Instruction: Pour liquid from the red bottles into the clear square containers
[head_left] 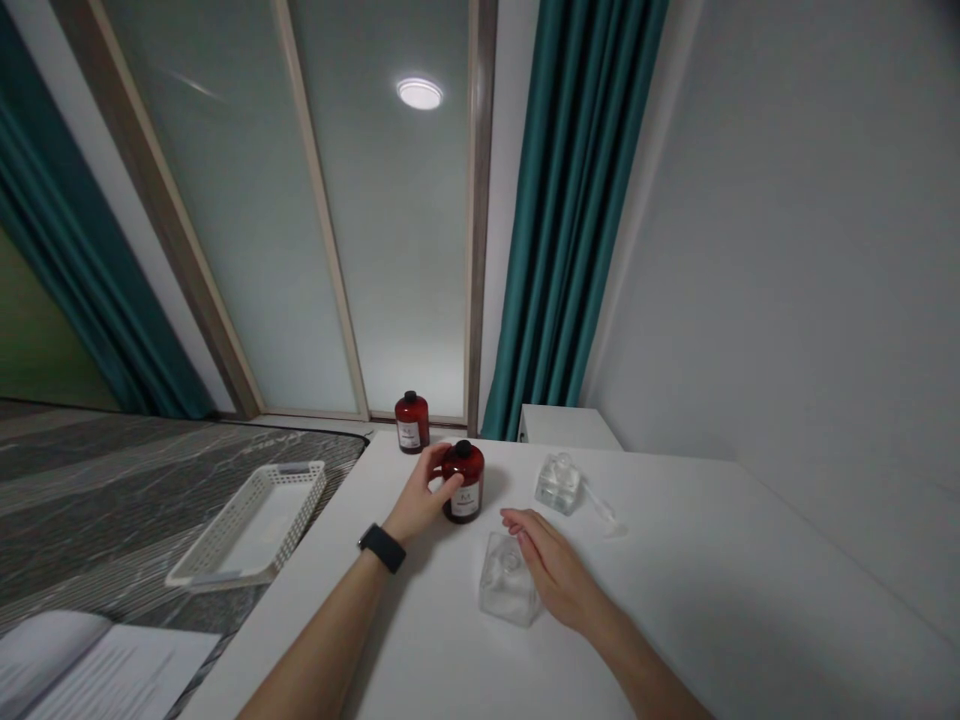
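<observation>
My left hand (420, 495) wraps its thumb and fingers round the left side of a dark red bottle (465, 503) with a black cap and white label. This bottle stands upright on the white table (435, 650). Just right of it, my right hand (551, 565) has its fingers stretched out and close together, with nothing visible in them. It covers part of the right side of a clear square glass bottle (504, 590); whether it touches the glass I cannot tell. Further back is a second clear glass bottle (558, 484), with a small clear piece (606, 512) beside it.
Another red bottle (411, 425) stands near the table's far left corner. Left of the table, a white perforated basket (289, 545) and an open book (135, 665) lie on a grey patterned surface. A white cabinet (568, 427), teal curtain (581, 210) and wall (810, 250) are beyond.
</observation>
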